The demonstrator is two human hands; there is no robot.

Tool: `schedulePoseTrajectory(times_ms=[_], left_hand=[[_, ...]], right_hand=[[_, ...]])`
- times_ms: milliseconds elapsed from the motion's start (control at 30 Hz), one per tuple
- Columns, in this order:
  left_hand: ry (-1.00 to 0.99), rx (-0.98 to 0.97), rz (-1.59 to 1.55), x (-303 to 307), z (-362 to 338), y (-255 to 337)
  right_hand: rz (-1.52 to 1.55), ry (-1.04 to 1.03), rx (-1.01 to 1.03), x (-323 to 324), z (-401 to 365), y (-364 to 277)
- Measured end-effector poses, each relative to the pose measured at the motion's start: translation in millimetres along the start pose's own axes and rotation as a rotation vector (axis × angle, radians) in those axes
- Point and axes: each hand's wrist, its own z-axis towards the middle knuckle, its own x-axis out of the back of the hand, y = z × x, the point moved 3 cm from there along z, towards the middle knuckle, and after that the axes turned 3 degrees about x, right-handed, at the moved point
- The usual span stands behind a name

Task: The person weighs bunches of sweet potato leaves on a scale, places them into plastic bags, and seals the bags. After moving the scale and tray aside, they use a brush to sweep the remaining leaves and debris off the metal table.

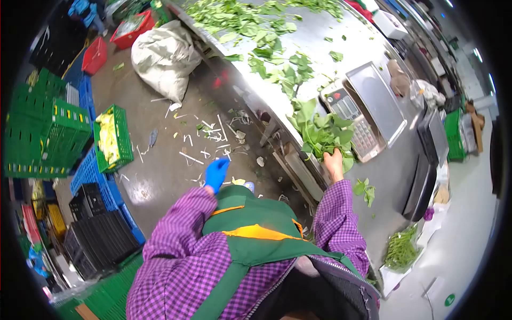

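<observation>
My right hand (334, 164), bare, is closed around the stems of a bunch of leafy greens (320, 125) at the edge of the metal table (333, 50). The bunch's leaves point away from me, beside a digital scale (349, 114) with a flat metal pan (377, 101). My left hand (216, 173), in a blue glove, hangs over the floor in front of my green apron (256, 210). Its fingers look closed; whether anything small is in them cannot be seen. Loose leafy greens (266, 40) are spread over the far part of the table.
White strips and scraps (205, 152) litter the floor (152, 178). To the left stand a green crate (125, 136) of yellowish contents, stacked green crates (48, 128) and a white sack (165, 56). A loose sprig (365, 191) and bagged greens (402, 248) lie to the right.
</observation>
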Motion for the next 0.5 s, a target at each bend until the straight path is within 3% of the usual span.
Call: schedulePoseTrajectory(times_ms=[67, 167, 300, 367, 433, 500], left_hand=[[-0.023, -0.211, -0.191, -31.9, 21.6, 98.0], [0.046, -0.619, 0.109, -78.5, 55.9, 194.7], [0.026, -0.673, 0.723, -160.4, 99.6, 231.5], [-0.020, -0.624, 0.690, -178.0, 99.7, 231.2], [0.084, -0.540, 0.796, -190.3, 106.9, 236.5], [0.046, -0.534, 0.826, -198.8, 112.1, 240.2]], right_hand=[[0.039, -0.029, 0.042, -11.1, 15.6, 19.4], [-0.137, 0.010, 0.160, 4.5, -11.2, -2.3], [-0.066, -0.031, 0.007, 23.4, -47.9, 14.0], [-0.102, 0.017, 0.155, 31.4, -59.6, 25.0], [-0.096, 0.012, 0.092, 36.4, -67.1, 30.2], [-0.028, 0.001, 0.054, 37.9, -73.6, 37.6]])
